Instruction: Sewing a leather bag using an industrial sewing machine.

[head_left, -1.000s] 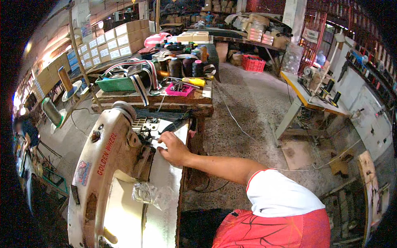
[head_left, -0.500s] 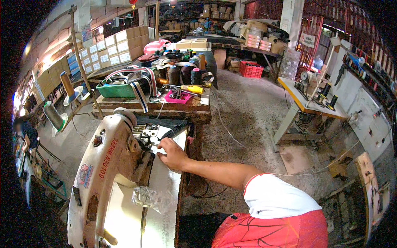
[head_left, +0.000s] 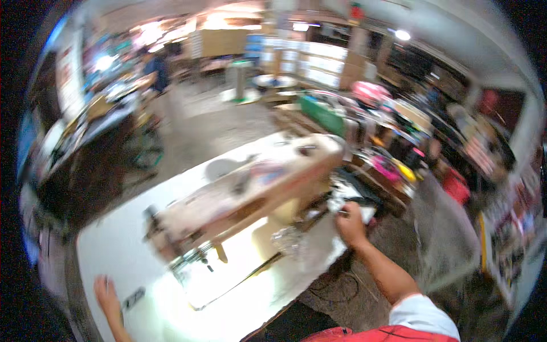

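A worn cream sewing machine (head_left: 245, 194) stands on a white table (head_left: 119, 239), its lit needle end toward the left. My right hand (head_left: 351, 226) is beyond the machine's other end, by black material (head_left: 364, 195). Its fingers look curled, with something small and dark at the fingertips that blur keeps me from naming. My left hand (head_left: 108, 299) is over the table's left part with fingers stretched out and nothing in them. A small dark object (head_left: 134, 297) lies beside it. Clear crumpled plastic (head_left: 289, 240) rests against the machine's near side.
Behind the machine are a green bin (head_left: 322, 114), a pink tray (head_left: 386, 169) and a yellow-handled tool (head_left: 406, 172). Stacked cartons (head_left: 322, 62) stand farther back. A person (head_left: 156, 71) is at the far left. A red crate (head_left: 454, 185) sits on the floor at right.
The view has swung left, showing the needle end and more of the white table. My left hand has come into view. My right hand stays near the machine's far end, its fingers more curled.
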`<action>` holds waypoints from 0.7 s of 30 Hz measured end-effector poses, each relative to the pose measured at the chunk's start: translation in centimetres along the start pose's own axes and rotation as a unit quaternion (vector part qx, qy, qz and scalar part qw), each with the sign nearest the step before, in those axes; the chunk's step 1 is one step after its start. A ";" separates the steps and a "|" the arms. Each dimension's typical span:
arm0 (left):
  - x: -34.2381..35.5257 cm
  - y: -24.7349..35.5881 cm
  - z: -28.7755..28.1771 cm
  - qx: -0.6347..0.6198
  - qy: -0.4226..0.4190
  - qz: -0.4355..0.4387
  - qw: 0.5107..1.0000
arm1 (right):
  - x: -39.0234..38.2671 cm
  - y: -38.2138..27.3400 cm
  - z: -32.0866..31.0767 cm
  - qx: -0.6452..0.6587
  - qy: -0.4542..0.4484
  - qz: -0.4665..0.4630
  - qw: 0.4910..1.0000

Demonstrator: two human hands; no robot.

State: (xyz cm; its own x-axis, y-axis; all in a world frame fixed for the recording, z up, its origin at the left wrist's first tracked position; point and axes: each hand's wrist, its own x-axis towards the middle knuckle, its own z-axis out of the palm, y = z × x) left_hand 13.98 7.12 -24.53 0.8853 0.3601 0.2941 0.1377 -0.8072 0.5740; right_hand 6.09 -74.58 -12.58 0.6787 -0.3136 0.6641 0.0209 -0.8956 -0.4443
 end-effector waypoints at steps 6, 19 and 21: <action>-4.0 12.1 -9.7 0.094 0.053 -0.002 0.994 | 0.4 -2.2 2.2 0.012 -0.055 -0.010 0.998; -3.5 11.3 -7.7 0.176 0.210 0.014 0.962 | 0.3 1.4 2.1 -0.035 -0.076 -0.027 0.996; -3.6 12.1 -8.6 0.168 0.204 -0.024 0.964 | 0.8 4.0 2.3 -0.075 -0.058 -0.009 0.995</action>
State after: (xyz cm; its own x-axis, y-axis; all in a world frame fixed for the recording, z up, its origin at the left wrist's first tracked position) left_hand 8.63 0.07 -12.13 0.6359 0.4987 0.5890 0.3706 -0.8668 0.3337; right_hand 8.39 -77.67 -15.22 0.7599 -0.2658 0.5932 -0.0697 -0.9406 -0.3321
